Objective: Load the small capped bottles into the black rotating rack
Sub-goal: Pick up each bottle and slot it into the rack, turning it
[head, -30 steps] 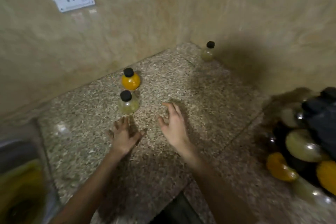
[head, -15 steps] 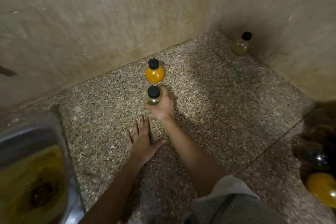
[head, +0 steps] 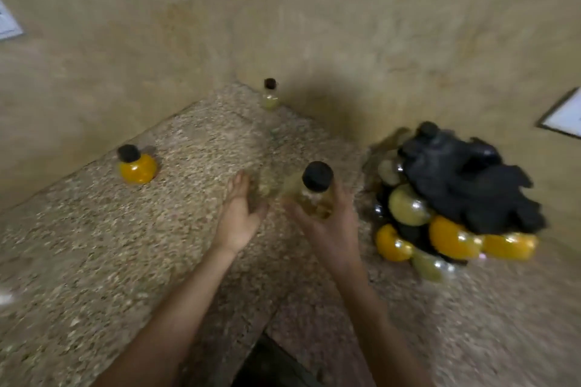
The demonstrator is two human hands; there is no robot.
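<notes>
Pale bottle [head: 316, 198], black-capped, held upright in right hand [head: 327, 229], fingers wrapped round the round belly from below and behind, cap [head: 317, 176] clear above them. Raised over the speckled bench [head: 94, 261], midway between the corner and the black rotating rack [head: 465, 179] at right. Left hand [head: 237, 220] open and empty, palm turned inward just beside the bottle, not touching it as far as the blur allows.

Probably light, rigid and smooth-walled, liquid inside shifting the weight a little; likely slippery on the curved belly. Best gripped round the widest part or pinched at the neck under the cap. Cap-first insertion probably needed, judging by rounded bellies of loaded bottles [head: 408, 204] facing outward on the rack; free slot not discernible through motion blur.

Two more waiting on the bench: orange bottle [head: 138, 166] at left, another pale one [head: 270, 97] deep in the corner.
</notes>
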